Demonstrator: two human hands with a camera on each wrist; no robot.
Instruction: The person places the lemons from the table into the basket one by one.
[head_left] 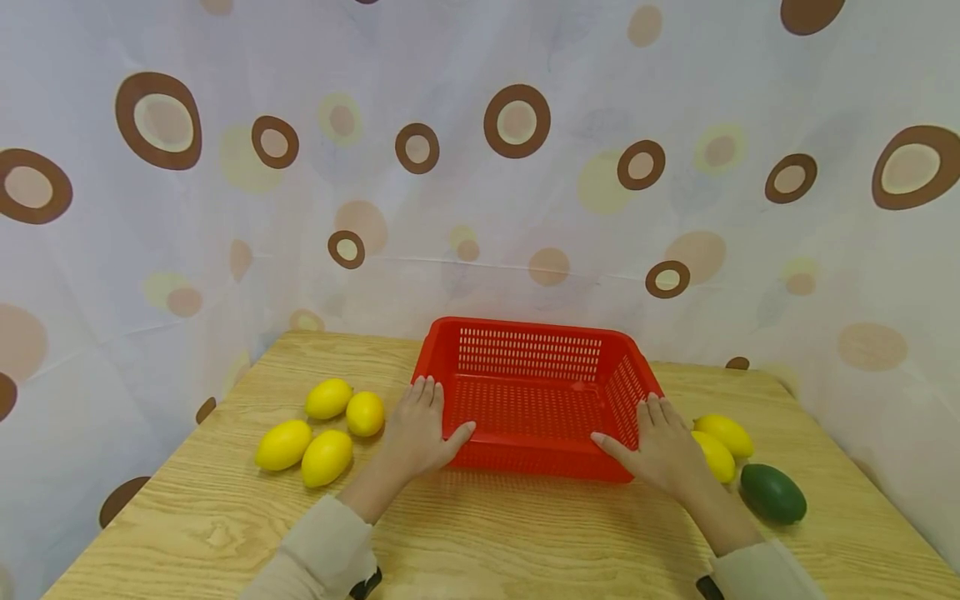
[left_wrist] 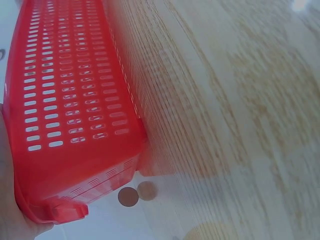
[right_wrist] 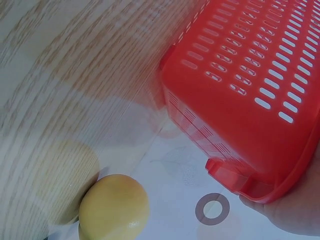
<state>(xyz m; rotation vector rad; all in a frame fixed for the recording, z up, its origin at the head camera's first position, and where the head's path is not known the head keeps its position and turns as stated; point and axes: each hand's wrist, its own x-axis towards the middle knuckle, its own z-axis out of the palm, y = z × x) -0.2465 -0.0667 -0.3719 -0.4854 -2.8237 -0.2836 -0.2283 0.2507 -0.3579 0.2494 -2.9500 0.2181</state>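
Observation:
A red plastic basket (head_left: 536, 454) with slotted walls stands on the wooden table. My left hand (head_left: 416, 429) rests on its near left corner, fairly straight fingers over the side rim and thumb along the front rim. At the near right corner my right hand (head_left: 660, 450) lies the same way, thumb spread toward the middle. Both wrist views show the basket's slotted front wall (left_wrist: 70, 90) and only a sliver of each hand. Several lemons (head_left: 326, 458) lie left of my left hand. Beside my right hand are two lemons (head_left: 723, 433) and a dark green oval fruit (head_left: 772, 493).
The light wooden table (head_left: 525, 550) reaches back to a pale curtain (head_left: 480, 208) printed with brown rings and spots. In the right wrist view, a yellow fruit (right_wrist: 115, 207) sits near the basket's corner.

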